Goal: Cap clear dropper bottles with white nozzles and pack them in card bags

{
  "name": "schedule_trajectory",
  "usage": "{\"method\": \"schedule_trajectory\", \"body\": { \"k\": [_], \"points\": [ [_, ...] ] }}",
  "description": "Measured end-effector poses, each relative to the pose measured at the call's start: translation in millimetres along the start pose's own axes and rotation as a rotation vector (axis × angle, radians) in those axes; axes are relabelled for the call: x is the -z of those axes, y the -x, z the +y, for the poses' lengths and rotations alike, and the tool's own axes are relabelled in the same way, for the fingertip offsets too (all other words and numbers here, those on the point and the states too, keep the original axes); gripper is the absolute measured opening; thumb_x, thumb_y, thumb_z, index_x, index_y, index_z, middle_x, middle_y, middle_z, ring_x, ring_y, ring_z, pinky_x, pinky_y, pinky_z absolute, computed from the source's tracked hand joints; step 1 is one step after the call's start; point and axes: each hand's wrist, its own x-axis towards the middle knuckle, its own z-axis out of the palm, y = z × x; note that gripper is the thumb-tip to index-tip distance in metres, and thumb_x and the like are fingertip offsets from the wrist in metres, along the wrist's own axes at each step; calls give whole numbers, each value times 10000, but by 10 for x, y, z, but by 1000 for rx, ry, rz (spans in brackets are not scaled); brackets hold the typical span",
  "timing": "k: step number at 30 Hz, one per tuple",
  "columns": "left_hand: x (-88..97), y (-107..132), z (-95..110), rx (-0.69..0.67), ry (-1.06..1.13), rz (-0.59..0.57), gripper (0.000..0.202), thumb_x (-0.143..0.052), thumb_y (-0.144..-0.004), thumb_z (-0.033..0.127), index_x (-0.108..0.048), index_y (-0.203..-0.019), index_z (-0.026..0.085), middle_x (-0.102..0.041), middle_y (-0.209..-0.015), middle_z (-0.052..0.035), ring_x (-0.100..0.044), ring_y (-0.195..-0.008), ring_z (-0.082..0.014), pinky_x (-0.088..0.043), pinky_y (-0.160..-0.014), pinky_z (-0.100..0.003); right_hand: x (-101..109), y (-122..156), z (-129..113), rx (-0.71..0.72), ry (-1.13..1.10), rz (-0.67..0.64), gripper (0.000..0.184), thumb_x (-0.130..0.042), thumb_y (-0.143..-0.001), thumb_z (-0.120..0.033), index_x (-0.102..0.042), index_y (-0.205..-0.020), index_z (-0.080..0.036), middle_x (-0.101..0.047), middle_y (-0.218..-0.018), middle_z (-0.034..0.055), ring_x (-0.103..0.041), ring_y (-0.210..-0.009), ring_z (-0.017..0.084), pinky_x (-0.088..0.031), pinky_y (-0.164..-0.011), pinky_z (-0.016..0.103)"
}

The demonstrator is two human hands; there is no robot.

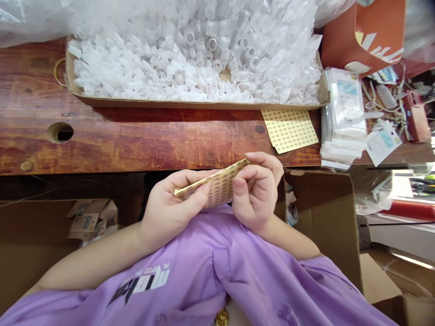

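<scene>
Hands [172, 206] holding dotted paper [220, 189], plastic pieces [163, 68] beyond

dotted sheets [220, 189]: smooth paper | bench [152, 140]: glossy wood | tray [170, 104]: matt cardboard | small parts [204, 54]: translucent plastic

This looks like a packing workshop. Loose plastic parts [163, 70] fill a cardboard tray [204, 104] on a wooden workbench [152, 142].

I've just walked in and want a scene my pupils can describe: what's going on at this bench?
A person in a purple shirt holds printed yellow sheeting, folded or stacked, with both hands. The left hand grips one end, thumb against the printed face; the right hand has its fingers at the other. On the bench, another yellow sheet lies by a cardboard tray heaped with plastic pieces.
</scene>
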Motion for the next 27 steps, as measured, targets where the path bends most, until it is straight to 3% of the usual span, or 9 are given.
{"method": "schedule_trajectory", "body": {
  "k": [8, 17, 27],
  "points": [
    [-3, 9, 4, -3, 30, 2, 135, -700, -824, 132, -749, -844, 256, -760, -977, 32, -715, -874, -68, -548, -806, -97, -6, -26, -56, -81, -32, -75, 75, -485, -927, -248, -528, -872, -221, -513, -1168, 77, -499, -1128, 231, -436, -931, 453],
    [2, 14, 38, -4, -17, -5, 143, -682, -834, 115, -737, -832, 247, -758, -992, 29, -712, -887, -62, -542, -801, -86, -10, -56, -67, -97, -35, -94, 29, -507, -902, -204, -520, -891, -227, -560, -1051, 71, -518, -1079, 227, -419, -926, 459],
    [19, 32, 29, -48, -134, 0, 102, -692, -824, 141, -729, -855, 232, -760, -977, -2, -714, -908, -108, -558, -827, -148, -1, -77, -85, -82, -31, -66, 52, -553, -871, -178, -532, -881, -224, -560, -1023, 33, -527, -1023, 188, -393, -919, 426]
  ]
}}
